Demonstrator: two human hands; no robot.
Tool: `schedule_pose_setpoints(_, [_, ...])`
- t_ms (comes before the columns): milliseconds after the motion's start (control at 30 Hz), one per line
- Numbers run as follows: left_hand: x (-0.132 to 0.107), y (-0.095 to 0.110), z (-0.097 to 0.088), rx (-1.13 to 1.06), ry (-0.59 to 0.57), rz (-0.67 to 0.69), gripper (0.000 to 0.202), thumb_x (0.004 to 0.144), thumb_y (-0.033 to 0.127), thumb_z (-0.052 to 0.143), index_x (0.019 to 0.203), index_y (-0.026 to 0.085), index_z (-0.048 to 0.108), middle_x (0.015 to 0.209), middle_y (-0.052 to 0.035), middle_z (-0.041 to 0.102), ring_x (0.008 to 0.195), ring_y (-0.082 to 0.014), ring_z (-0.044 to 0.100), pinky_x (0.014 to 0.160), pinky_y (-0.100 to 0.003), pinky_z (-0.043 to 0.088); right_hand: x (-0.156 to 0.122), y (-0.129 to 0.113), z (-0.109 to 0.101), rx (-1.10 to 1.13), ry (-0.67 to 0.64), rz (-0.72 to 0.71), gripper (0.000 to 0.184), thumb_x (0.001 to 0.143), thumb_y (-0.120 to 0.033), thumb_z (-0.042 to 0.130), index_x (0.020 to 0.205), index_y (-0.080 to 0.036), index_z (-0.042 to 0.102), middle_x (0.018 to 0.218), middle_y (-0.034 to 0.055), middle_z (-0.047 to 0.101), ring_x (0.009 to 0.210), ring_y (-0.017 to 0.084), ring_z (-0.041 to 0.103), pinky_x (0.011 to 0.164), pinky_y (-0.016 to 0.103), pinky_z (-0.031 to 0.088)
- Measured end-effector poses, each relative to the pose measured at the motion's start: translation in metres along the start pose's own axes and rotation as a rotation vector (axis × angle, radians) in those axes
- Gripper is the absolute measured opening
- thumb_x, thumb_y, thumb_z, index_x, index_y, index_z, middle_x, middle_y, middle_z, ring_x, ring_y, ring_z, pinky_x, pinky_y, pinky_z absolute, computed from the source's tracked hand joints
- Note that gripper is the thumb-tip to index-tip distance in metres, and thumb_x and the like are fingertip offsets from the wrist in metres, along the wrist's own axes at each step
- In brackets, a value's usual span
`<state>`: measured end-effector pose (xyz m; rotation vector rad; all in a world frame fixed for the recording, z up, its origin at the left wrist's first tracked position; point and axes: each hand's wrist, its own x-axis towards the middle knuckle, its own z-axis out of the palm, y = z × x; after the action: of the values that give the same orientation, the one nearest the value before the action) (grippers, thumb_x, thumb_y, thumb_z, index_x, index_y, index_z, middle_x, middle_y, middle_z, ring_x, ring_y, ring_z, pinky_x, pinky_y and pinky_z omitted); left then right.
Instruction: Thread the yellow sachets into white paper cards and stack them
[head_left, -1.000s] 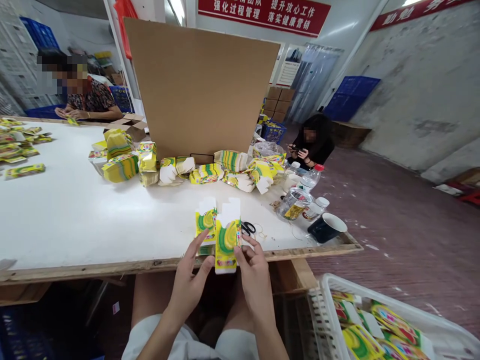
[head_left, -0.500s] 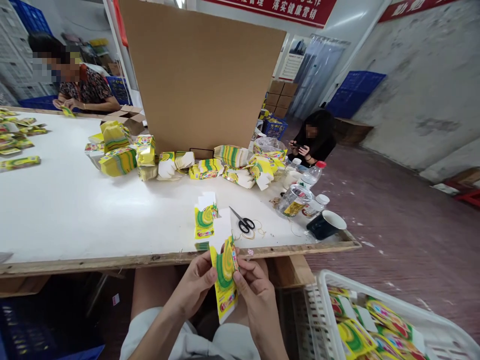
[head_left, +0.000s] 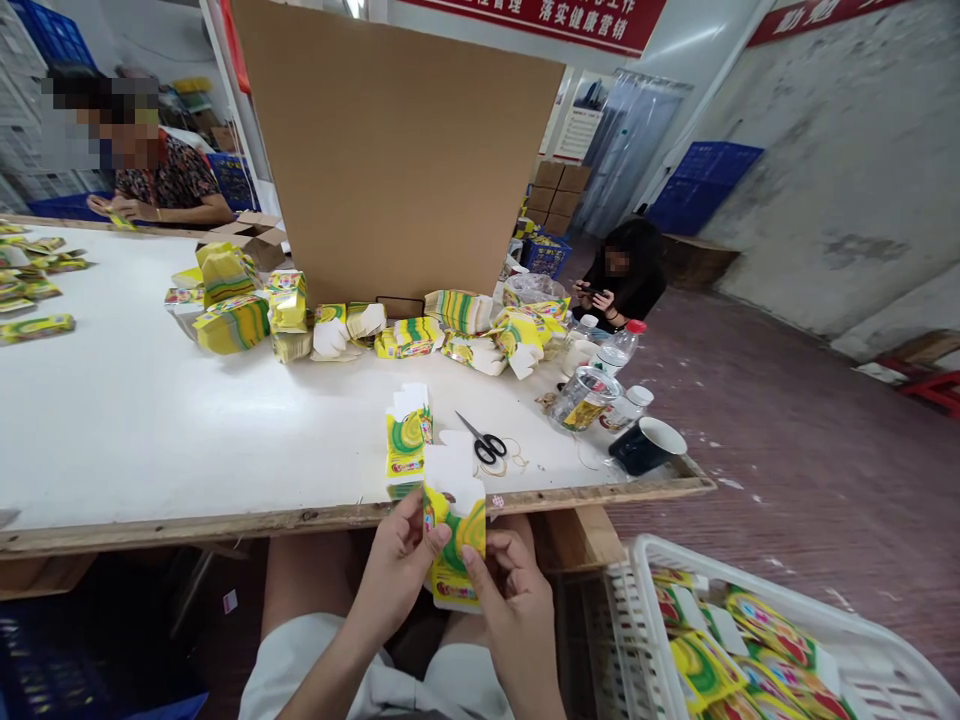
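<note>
A yellow and green printed carton [head_left: 459, 520] with white flaps at its top is held over my lap, just off the table's front edge. My left hand [head_left: 401, 565] pinches its left side, thumb on the printed front. On the right side, my right hand [head_left: 516, 590] grips it, thumb across the front panel and the other fingers curled behind. Past the carton, a stack of flat cartons [head_left: 409, 440] of the same print lies on the white table [head_left: 225, 440]. Black-handled scissors [head_left: 486, 442] rest to the right of that stack, beside loose rubber bands [head_left: 516, 460].
Bundles of cartons [head_left: 409, 337] line the foot of a large cardboard sheet [head_left: 397, 150]. A dark cup [head_left: 646, 448], a clear jar [head_left: 583, 400] and bottles stand at the right corner. A white basket [head_left: 652, 610] of cartons sits at lower right. Two other people are farther off.
The carton has turned from a narrow, slanted view to showing its front panel wider and more upright. Both hands still hold it, with the left thumb now over the front.
</note>
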<state>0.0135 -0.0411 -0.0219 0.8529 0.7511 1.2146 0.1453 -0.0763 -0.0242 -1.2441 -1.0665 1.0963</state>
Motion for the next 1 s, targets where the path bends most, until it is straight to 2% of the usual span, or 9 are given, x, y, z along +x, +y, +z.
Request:
schedule_pose_setpoints(100, [-0.004, 0.007, -0.004, 0.088, -0.031, 0.051, 0.059, 0.084, 0.029, 0.070, 0.135, 0.027, 0.041, 0.109, -0.0079, 0.074, 0.101, -0.0222, 0.069, 0.086, -0.031, 0.054, 0.003, -0.003, -0.006, 0.002, -0.003, -0.066, 0.048, 0.081, -0.036, 0.073, 0.124, -0.023, 0.056, 0.109, 0.0096, 0.070, 0.098, 0.025, 0.068, 0.083, 0.035, 0.057])
schedule_pose_setpoints(167, [-0.007, 0.014, -0.007, 0.139, -0.110, 0.042, 0.055, 0.085, 0.028, 0.069, 0.134, 0.026, 0.043, 0.110, -0.0094, 0.072, 0.102, -0.0229, 0.068, 0.086, -0.031, 0.053, 0.006, -0.007, -0.015, -0.003, -0.064, -0.077, 0.058, 0.081, -0.038, 0.073, 0.134, -0.025, 0.051, 0.114, 0.0105, 0.068, 0.102, 0.025, 0.067, 0.085, 0.036, 0.056])
schedule_pose_setpoints(367, [-0.012, 0.016, -0.011, 0.005, -0.321, -0.137, 0.038, 0.074, 0.023, 0.080, 0.105, 0.022, 0.057, 0.091, -0.0035, 0.071, 0.080, -0.0168, 0.068, 0.071, -0.024, 0.051, 0.013, -0.021, -0.037, -0.030, -0.256, -0.064, 0.021, 0.090, -0.040, 0.062, 0.104, -0.024, 0.063, 0.088, 0.0032, 0.067, 0.077, 0.018, 0.064, 0.067, 0.026, 0.052])
schedule_pose_setpoints(467, [-0.013, 0.012, -0.010, -0.048, -0.324, -0.172, 0.057, 0.075, 0.023, 0.080, 0.122, 0.027, 0.048, 0.095, -0.0035, 0.071, 0.078, -0.0158, 0.068, 0.070, -0.025, 0.051, 0.016, -0.024, -0.037, -0.135, -0.206, -0.154, 0.018, 0.091, -0.039, 0.061, 0.086, -0.022, 0.066, 0.078, 0.0018, 0.063, 0.071, 0.016, 0.059, 0.062, 0.023, 0.048])
schedule_pose_setpoints(567, [-0.012, 0.012, -0.011, -0.010, -0.342, -0.183, 0.074, 0.077, 0.025, 0.078, 0.139, 0.029, 0.038, 0.105, -0.0077, 0.072, 0.086, -0.0199, 0.070, 0.076, -0.029, 0.053, 0.017, -0.019, -0.036, -0.173, -0.131, -0.215, 0.013, 0.089, -0.036, 0.064, 0.088, -0.023, 0.066, 0.082, 0.0033, 0.066, 0.077, 0.018, 0.062, 0.069, 0.025, 0.051])
schedule_pose_setpoints(700, [-0.009, 0.010, -0.011, 0.167, -0.253, -0.098, 0.045, 0.080, 0.025, 0.074, 0.123, 0.023, 0.060, 0.116, -0.0105, 0.071, 0.103, -0.0256, 0.068, 0.080, -0.029, 0.054, 0.018, -0.016, -0.037, -0.105, 0.009, -0.212, 0.029, 0.088, -0.039, 0.064, 0.114, -0.027, 0.063, 0.104, 0.0080, 0.071, 0.096, 0.023, 0.068, 0.084, 0.032, 0.054])
schedule_pose_setpoints(767, [-0.008, 0.008, -0.011, 0.270, -0.178, -0.040, 0.039, 0.080, 0.025, 0.073, 0.118, 0.023, 0.065, 0.122, -0.0108, 0.069, 0.112, -0.0285, 0.064, 0.080, -0.029, 0.055, 0.018, -0.020, -0.040, -0.149, -0.043, -0.185, 0.031, 0.089, -0.043, 0.062, 0.113, -0.025, 0.068, 0.107, 0.0099, 0.072, 0.099, 0.025, 0.067, 0.085, 0.034, 0.054])
schedule_pose_setpoints(900, [-0.008, 0.007, -0.010, 0.373, -0.159, -0.007, 0.042, 0.082, 0.020, 0.068, 0.123, 0.025, 0.064, 0.132, -0.0101, 0.065, 0.114, -0.0271, 0.064, 0.085, -0.031, 0.055, 0.018, -0.026, -0.039, -0.288, -0.175, -0.053, 0.035, 0.083, -0.039, 0.067, 0.114, -0.021, 0.069, 0.074, 0.0016, 0.066, 0.066, 0.017, 0.061, 0.058, 0.025, 0.050])
schedule_pose_setpoints(1000, [-0.009, 0.009, -0.009, 0.345, -0.229, -0.047, 0.048, 0.084, 0.017, 0.065, 0.131, 0.024, 0.058, 0.126, -0.0108, 0.068, 0.107, -0.0239, 0.067, 0.090, -0.032, 0.053, 0.017, -0.021, -0.032, -0.381, -0.092, -0.059, 0.033, 0.083, -0.033, 0.065, 0.113, -0.020, 0.064, 0.058, -0.0066, 0.049, 0.051, 0.011, 0.045, 0.049, 0.021, 0.040])
